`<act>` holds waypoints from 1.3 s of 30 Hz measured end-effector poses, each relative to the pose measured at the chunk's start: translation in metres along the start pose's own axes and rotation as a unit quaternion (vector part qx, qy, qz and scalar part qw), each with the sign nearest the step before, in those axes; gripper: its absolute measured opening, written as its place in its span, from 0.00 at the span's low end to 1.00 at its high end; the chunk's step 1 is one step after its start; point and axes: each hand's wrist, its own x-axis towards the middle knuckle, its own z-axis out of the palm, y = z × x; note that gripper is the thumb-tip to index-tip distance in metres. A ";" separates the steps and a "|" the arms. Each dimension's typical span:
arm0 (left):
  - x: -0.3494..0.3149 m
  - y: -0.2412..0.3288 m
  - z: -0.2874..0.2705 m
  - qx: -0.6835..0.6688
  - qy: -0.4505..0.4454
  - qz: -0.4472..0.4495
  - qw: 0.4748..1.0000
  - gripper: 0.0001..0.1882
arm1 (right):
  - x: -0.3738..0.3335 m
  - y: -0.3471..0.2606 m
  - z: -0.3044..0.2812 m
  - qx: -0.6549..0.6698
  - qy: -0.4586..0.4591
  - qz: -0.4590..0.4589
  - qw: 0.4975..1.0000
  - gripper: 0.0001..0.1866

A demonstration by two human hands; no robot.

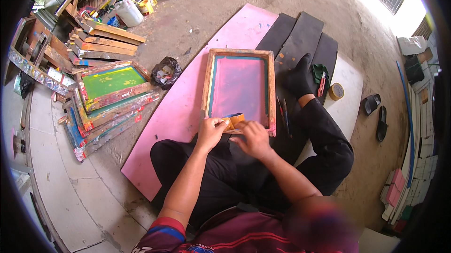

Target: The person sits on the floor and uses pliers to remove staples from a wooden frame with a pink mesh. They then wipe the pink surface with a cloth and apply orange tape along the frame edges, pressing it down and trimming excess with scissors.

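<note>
A wooden screen-printing frame with see-through mesh and a green-edged border lies in front of me. Over its near edge is a roll of brown tape. My left hand is closed, thumb and fingertips pinching the tape at its left side. From the right, my right hand curls its fingers against the roll, and its fingertips are partly hidden. Right of the frame lie slim dark pen-like tools. Beyond my bent leg are a red cutter knife and a second tape roll.
Paint-stained screen frames are stacked at the left, near a black plastic bag of scraps. Wood pieces and paint containers stand farther back. A pink sheet lies beneath; black sandals rest at the right.
</note>
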 end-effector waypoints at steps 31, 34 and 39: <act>0.024 -0.007 0.013 -0.167 -0.081 -0.157 0.970 0.12 | -0.055 0.092 -0.004 0.309 -0.127 0.309 0.891 0.35; 0.027 -0.012 0.002 -0.111 -0.072 -0.090 0.987 0.11 | -0.058 0.109 -0.003 -0.153 -0.128 0.225 0.954 0.42; 0.028 -0.003 -0.001 -0.140 -0.048 -0.075 0.986 0.09 | -0.069 0.133 0.004 -0.280 -0.133 0.267 0.912 0.37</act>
